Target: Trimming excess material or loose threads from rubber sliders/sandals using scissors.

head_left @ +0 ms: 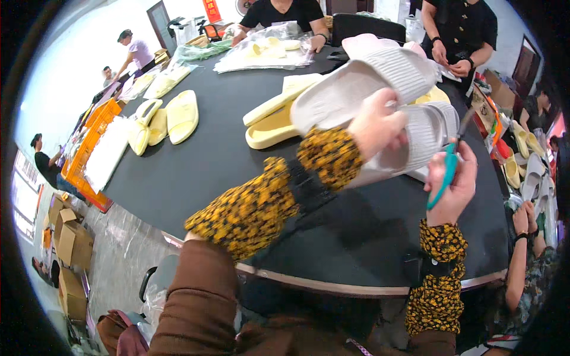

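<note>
trimming, prob: l hand (377, 123) closed on pale grey slippers (338, 89), just right of frame centre, exact pinch pt unclear. r hand (462, 185) wrapped round teal-handled snips (450, 166), farther right, blade upward near ribbed strap's edge; can't tell if touching. hands apart. to do it well: firm but light l grip so soft-looking foam doesn't dent, rim angled toward snips, tips only, flush w/ edge, no gouging. l fingers clear of blade pls. yellow slippers (270, 135) just left on black table (219, 121), so watch elbow room.

Bright light whitens the left wall (59, 89), soft shadows cross the tabletop (356, 237), and edges bend
</note>
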{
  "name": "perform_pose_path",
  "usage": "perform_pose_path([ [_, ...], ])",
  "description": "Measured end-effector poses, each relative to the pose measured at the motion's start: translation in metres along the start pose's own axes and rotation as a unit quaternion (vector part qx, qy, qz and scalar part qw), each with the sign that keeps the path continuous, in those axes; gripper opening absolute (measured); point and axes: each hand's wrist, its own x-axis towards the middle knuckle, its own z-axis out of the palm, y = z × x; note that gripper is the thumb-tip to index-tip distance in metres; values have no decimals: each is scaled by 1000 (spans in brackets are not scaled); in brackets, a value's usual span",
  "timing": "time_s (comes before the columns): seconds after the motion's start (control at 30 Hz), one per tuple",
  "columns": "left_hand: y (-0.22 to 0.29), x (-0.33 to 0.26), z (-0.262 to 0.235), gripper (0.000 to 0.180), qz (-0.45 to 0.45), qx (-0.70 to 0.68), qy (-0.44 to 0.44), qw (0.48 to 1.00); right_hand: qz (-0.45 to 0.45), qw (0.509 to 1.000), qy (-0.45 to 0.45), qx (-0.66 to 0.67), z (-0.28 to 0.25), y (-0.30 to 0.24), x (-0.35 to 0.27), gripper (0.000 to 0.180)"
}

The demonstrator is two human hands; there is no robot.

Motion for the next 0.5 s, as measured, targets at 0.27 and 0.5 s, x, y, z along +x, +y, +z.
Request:
perform_pose_path([
  [0.27,12,62,70,24,32,87,-126,988,-8,985,126,117,-5,-12,10,39],
  [0.5,2,33,-8,30,13,223,-95,970,15,994,47,97,-5,-4,2,39],
])
